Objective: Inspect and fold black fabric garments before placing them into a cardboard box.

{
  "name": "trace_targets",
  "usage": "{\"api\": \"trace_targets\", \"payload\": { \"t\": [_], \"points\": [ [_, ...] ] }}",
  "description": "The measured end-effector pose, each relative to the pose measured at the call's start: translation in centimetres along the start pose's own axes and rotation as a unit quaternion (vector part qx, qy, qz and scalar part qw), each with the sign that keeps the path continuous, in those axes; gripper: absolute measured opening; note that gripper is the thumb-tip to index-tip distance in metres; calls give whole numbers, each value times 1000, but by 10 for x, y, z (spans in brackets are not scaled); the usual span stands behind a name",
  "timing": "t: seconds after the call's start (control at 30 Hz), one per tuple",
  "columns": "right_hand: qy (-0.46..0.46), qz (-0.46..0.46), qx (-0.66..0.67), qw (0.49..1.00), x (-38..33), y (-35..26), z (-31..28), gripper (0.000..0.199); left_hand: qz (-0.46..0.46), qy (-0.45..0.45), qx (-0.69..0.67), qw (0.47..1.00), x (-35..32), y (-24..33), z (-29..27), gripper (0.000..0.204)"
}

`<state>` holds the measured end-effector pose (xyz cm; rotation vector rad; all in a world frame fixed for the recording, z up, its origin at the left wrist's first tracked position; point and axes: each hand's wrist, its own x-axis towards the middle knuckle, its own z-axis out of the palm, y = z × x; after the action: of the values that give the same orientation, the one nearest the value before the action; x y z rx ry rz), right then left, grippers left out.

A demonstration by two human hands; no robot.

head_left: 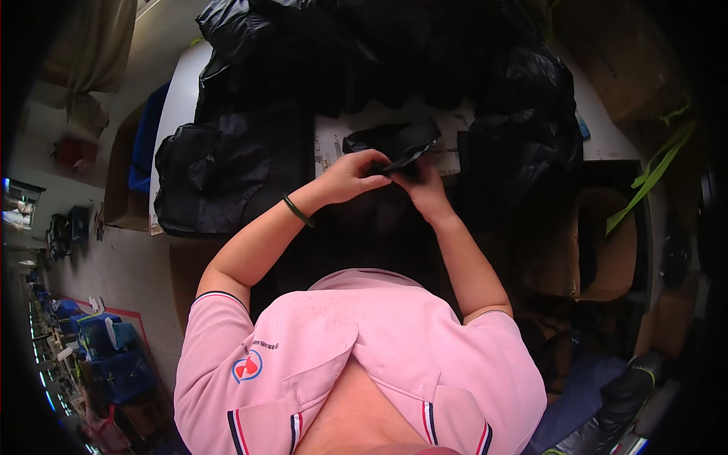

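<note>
Both my hands meet over the near edge of a white worktable (328, 136), in front of my chest. Between them is a black piece of fabric (394, 140), bent into a loop that stands up from the tabletop. My left hand (355, 177) pinches its near edge between thumb and fingers; a dark green bangle circles that wrist. Close beside it, my right hand (422, 186) grips the same piece from the right, its fingers partly blurred and hidden behind the fabric.
Black shiny fabric (523, 114) is heaped across the back and right of the table. A flatter black stack (220, 171) lies at left, overhanging the edge. An open cardboard box (607, 246) stands at right, near green strips (644, 178). Blue bins (114, 356) stand farther left.
</note>
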<state>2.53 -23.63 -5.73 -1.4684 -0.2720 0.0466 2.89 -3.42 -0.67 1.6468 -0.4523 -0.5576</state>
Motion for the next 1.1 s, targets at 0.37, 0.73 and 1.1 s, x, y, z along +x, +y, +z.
{"api": "trace_targets", "payload": {
  "t": [0.37, 0.73, 1.1],
  "points": [
    [-53, -84, -88, 991, 15, -58, 38, 17, 93, 157, -82, 980, -30, 39, -36, 37],
    [57, -399, -381, 832, 77, -115, 3, 11, -65, -248, -136, 957, -60, 45, -20, 82],
    [56, -282, -247, 926, 61, -187, 13, 21, 90, 83, -306, 944, -76, 89, -34, 39]
  ]
}}
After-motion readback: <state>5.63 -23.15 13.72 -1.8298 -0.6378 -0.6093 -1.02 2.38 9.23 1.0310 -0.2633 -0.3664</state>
